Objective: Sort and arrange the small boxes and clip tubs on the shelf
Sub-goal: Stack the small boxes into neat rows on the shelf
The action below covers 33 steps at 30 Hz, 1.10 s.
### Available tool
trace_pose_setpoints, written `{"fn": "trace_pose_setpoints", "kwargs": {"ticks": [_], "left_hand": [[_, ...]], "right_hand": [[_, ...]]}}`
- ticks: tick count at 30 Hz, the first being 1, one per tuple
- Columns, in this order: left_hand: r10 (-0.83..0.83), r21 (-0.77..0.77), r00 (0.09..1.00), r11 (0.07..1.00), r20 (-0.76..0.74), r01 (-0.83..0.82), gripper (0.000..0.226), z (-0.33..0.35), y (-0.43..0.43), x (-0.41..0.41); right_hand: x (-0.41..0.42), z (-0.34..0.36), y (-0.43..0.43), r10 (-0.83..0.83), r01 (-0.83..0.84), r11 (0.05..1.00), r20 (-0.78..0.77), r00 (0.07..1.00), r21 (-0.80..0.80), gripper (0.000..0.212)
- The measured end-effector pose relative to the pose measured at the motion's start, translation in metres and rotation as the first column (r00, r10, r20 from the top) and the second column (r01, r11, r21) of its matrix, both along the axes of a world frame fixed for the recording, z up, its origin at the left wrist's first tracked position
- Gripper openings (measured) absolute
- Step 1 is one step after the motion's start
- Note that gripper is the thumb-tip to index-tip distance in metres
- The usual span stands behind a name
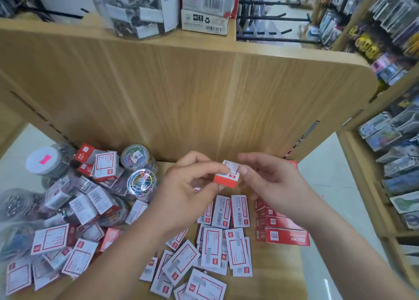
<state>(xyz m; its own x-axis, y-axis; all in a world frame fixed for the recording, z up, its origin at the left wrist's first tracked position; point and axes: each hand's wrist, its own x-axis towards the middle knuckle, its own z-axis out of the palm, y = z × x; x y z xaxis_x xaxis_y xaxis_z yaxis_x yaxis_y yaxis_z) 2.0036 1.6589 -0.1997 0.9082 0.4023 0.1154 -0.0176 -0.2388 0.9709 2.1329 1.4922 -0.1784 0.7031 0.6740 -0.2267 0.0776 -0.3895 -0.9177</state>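
Both of my hands hold one small red and white box (227, 179) above the wooden shelf (276, 277). My left hand (188, 186) pinches its left end between thumb and fingers. My right hand (269, 179) pinches its right end. Below them several small white and red boxes (226, 231) lie flat in loose rows. A row of red boxes (281, 229) stands at the right. At the left, clear tubs of coloured clips (141, 182) and a white-lidded tub (43, 161) sit among a jumble of boxes (68, 243).
A wooden back panel (181, 95) rises behind the shelf. On the shelf above stand a clear tub of binder clips (133, 12) and stacked white boxes (206, 7). Racks of packaged goods (394, 141) line the right side. Pale floor (328, 175) shows beyond the shelf's right edge.
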Motion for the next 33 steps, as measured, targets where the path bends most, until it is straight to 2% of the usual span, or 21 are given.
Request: {"fn": "trace_pose_setpoints", "kwargs": {"ticks": [2, 4, 6, 8, 10, 15, 16, 18, 20, 22, 24, 25, 27, 29, 31, 33], "left_hand": [[-0.018, -0.106, 1.000, 0.994, 0.026, 0.021, 0.035, 0.004, 0.000, -0.004], [-0.048, -0.166, 0.998, 0.985, 0.049, 0.056, 0.044, 0.004, 0.002, -0.006], [-0.054, -0.251, 0.998, 0.966, 0.014, 0.056, 0.055, 0.003, 0.002, -0.006], [0.001, -0.326, 0.998, 0.945, -0.063, -0.021, 0.053, 0.003, -0.002, -0.006], [0.072, -0.284, 0.990, 0.953, -0.117, -0.103, 0.047, 0.001, -0.006, -0.005], [0.150, -0.148, 0.972, 0.973, -0.179, -0.178, 0.027, -0.004, -0.005, 0.001], [0.149, -0.084, 0.971, 0.982, -0.188, -0.167, 0.022, -0.004, -0.003, 0.002], [0.133, 0.009, 0.970, 0.991, -0.201, -0.134, 0.016, -0.006, -0.001, 0.005], [0.087, -0.070, 0.973, 0.992, -0.215, -0.105, 0.015, -0.007, 0.000, 0.007], [0.050, -0.193, 0.978, 0.977, -0.204, -0.090, 0.015, -0.009, -0.003, 0.007], [0.070, -0.301, 0.983, 0.946, -0.167, -0.118, 0.017, -0.009, -0.008, 0.007], [0.087, -0.352, 0.985, 0.926, -0.150, -0.136, 0.017, -0.009, -0.011, 0.008], [0.083, -0.408, 0.988, 0.904, -0.128, -0.128, 0.016, -0.008, -0.017, 0.008], [0.047, -0.351, 0.991, 0.932, -0.125, -0.089, 0.015, -0.010, -0.019, 0.009], [0.048, -0.219, 0.987, 0.972, -0.152, -0.081, 0.018, -0.011, -0.017, 0.010], [0.114, -0.158, 0.981, 0.978, -0.158, -0.138, 0.029, -0.008, -0.015, 0.011]], "right_hand": [[0.004, 0.007, 0.003, 0.070, -0.051, 0.992, -0.169, 0.983, 0.113, 0.027], [0.007, 0.010, 0.004, 0.074, -0.022, 0.981, -0.261, 0.963, 0.195, 0.029], [0.007, 0.009, 0.004, 0.016, 0.052, 0.974, -0.299, 0.954, 0.219, 0.030], [0.006, 0.007, 0.006, -0.011, 0.075, 0.974, -0.288, 0.958, 0.213, 0.029], [0.003, 0.006, 0.007, -0.023, 0.088, 0.973, -0.289, 0.957, 0.214, 0.027], [0.001, 0.005, 0.006, -0.052, 0.120, 0.972, -0.316, 0.947, 0.203, 0.023], [0.002, 0.004, 0.005, -0.056, 0.114, 0.976, -0.288, 0.956, 0.187, 0.022], [0.005, 0.002, 0.003, -0.058, 0.066, 0.993, -0.082, 0.995, 0.099, 0.017], [0.006, 0.002, 0.001, -0.056, 0.054, 0.998, 0.074, 0.996, 0.035, 0.014], [0.006, 0.001, 0.000, -0.122, 0.120, 0.988, 0.012, 0.992, 0.100, 0.017], [0.005, 0.000, -0.003, -0.156, 0.167, 0.974, -0.083, 0.984, 0.152, 0.028], [0.005, 0.001, -0.004, -0.139, 0.155, 0.975, -0.106, 0.985, 0.160, 0.031], [0.003, 0.001, -0.005, -0.067, 0.081, 0.983, -0.094, 0.993, 0.163, 0.023], [0.003, 0.000, -0.005, -0.021, 0.028, 0.985, -0.042, 0.999, 0.173, 0.013], [0.006, 0.001, -0.006, 0.005, -0.004, 0.985, -0.003, 1.000, 0.175, 0.012], [0.011, 0.002, -0.008, 0.052, -0.069, 0.990, 0.139, 0.989, 0.122, 0.013]]}}
